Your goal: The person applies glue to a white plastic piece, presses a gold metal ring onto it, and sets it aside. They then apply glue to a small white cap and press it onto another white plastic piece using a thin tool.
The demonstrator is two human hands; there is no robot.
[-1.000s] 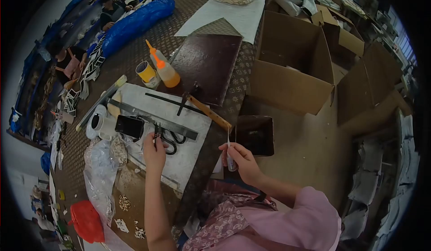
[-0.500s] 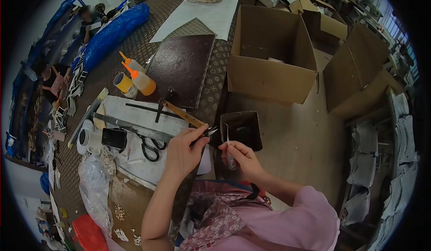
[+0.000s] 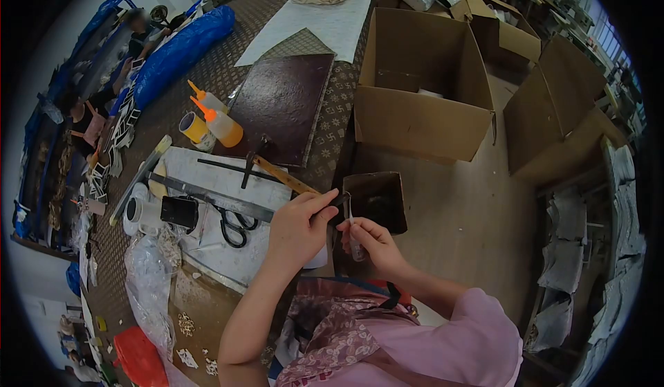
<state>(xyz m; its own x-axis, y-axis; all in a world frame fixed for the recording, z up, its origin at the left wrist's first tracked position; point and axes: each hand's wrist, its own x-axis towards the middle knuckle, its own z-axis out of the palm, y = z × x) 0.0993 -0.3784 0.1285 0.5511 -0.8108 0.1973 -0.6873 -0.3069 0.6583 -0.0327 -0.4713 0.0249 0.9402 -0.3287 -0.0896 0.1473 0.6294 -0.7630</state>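
Observation:
My right hand is closed around a small clear glue bottle whose thin nozzle points up. My left hand pinches a small dark metal tool, and the tool's tip meets the nozzle tip just in front of a small dark open box. Both hands hover at the table's edge, above my pink sleeve and patterned lap. What kind of tool it is stays unclear. Black scissors lie on a white board left of my left hand.
On the table lie a metal ruler, a hammer, two orange glue bottles, a yellow tape roll and a dark brown board. Open cardboard boxes stand on the floor to the right. Other people sit at far left.
My left hand has left the scissors' spot on the white board with a small tool and moved right to the bottle's nozzle. The right hand has barely moved.

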